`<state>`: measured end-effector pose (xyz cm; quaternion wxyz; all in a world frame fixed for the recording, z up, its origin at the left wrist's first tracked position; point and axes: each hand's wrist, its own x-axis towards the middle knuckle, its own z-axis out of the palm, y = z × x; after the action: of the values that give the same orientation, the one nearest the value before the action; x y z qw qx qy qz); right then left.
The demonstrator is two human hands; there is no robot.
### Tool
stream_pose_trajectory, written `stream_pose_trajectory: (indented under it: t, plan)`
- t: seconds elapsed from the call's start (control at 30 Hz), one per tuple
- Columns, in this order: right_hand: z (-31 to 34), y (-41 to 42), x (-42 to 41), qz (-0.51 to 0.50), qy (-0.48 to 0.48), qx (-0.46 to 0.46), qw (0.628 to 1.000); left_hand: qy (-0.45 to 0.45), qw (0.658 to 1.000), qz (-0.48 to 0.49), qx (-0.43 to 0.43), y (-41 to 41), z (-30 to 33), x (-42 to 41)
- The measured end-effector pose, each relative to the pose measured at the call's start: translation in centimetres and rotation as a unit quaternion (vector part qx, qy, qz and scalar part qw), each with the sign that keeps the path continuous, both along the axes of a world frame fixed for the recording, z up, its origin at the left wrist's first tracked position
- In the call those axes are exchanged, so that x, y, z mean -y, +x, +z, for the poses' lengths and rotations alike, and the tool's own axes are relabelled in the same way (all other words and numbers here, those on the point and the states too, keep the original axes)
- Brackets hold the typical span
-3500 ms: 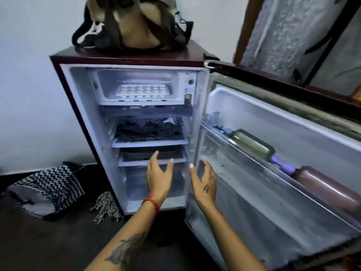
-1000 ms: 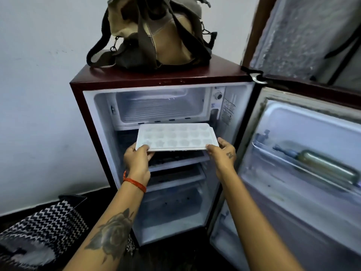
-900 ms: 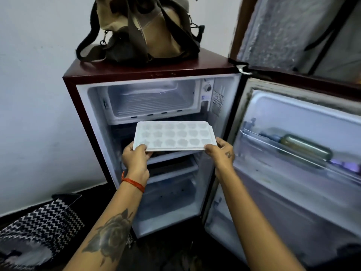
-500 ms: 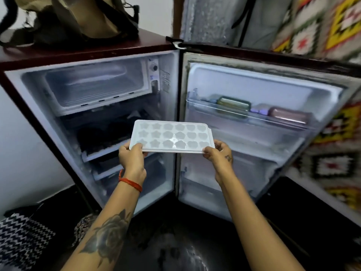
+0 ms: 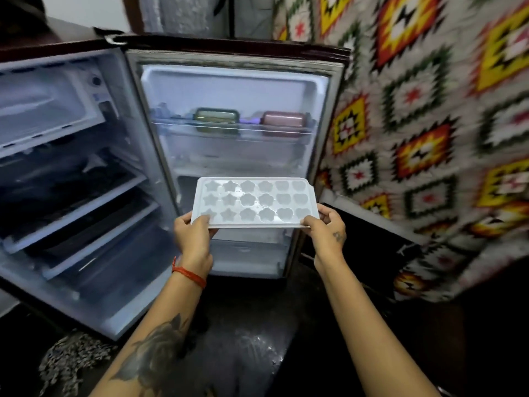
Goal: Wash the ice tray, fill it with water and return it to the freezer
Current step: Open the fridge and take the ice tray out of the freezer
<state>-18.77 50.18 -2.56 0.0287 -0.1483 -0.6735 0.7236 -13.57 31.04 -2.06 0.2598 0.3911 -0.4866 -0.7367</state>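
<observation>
I hold a white ice tray (image 5: 254,200) with star- and flower-shaped cells level in front of the open fridge door (image 5: 234,90). My left hand (image 5: 193,239) grips its near left corner, thumb on top. My right hand (image 5: 326,229) pinches the near right corner. The freezer compartment (image 5: 43,110) sits at the upper left of the fridge, open and with nothing in it.
A green container (image 5: 216,118) and a pink one (image 5: 283,121) lie on the door shelf. Fridge shelves (image 5: 83,207) hold dark trays at left. A patterned cloth (image 5: 429,124) hangs at right. A zigzag mat (image 5: 68,356) lies on the dark floor.
Both hands took the tray out of the freezer and carried it right, from in front of the fridge shelves to in front of the open door. My view has swung right too.
</observation>
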Motion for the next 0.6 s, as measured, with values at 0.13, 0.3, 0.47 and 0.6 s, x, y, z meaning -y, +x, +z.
stream_pose_trajectory:
  t: [0.13,0.3,0.47,0.6]
  plan:
    - [0.0,1.7,-6.5,-0.062,0.007,0.008,0.998,0.006,0.999,-0.050,0.003,-0.5,0.0,-6.0]
    - [-0.1,3.8,-14.4,-0.153,-0.012,0.019,0.988,-0.001,0.989,-0.144,0.018,-1.9,-0.2,-13.3]
    - [-0.2,5.1,-21.1,-0.248,-0.022,0.029,0.968,-0.030,0.971,-0.234,0.040,-4.4,-0.3,-19.8]
    - [-0.3,5.7,-26.6,-0.329,-0.026,0.024,0.944,-0.029,0.946,-0.321,0.030,-7.0,-0.8,-26.1]
